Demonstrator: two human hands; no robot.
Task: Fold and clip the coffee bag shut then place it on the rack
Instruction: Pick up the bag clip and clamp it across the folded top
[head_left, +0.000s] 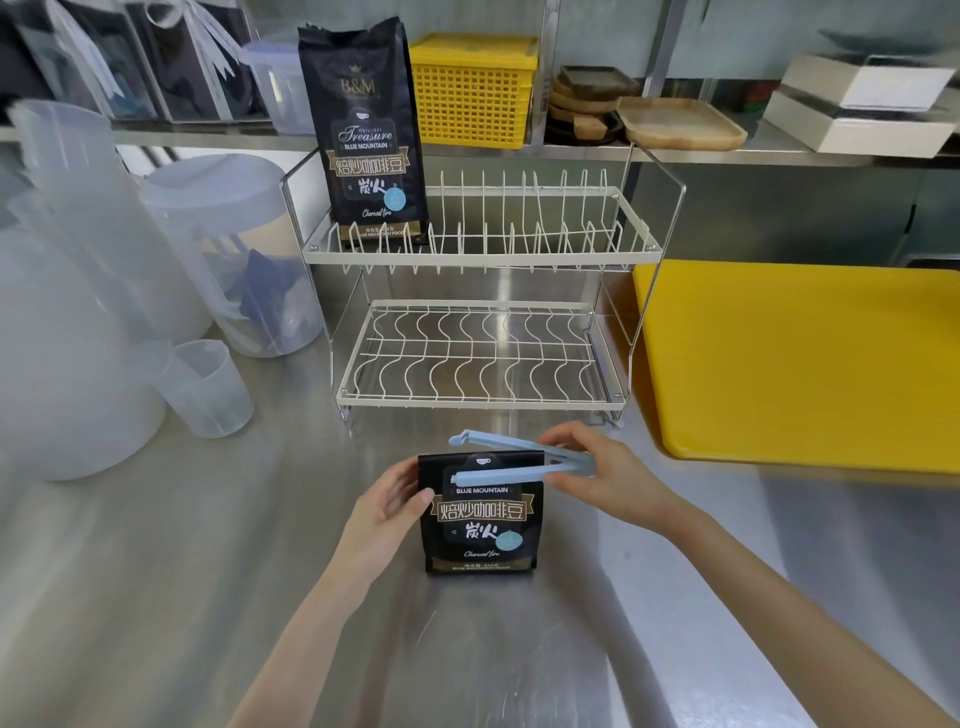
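Right hand (602, 475) pinching hinged end of open blue clip (524, 460), sliding it over folded top of coffee bag (480, 514). Left hand (387, 501) gripping bag's side, upright on counter (156, 597). Fold done; clip not yet snapped, rack (467, 254) placement left.

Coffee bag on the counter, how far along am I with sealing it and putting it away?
Done: the coffee bag has its top folded down. In hand: your left hand steadies the bag while your right hand slides the open blue clip over the fold; its arms are not yet shut. Left: snap the clip closed and place the bag on the rack, where another bag stands.
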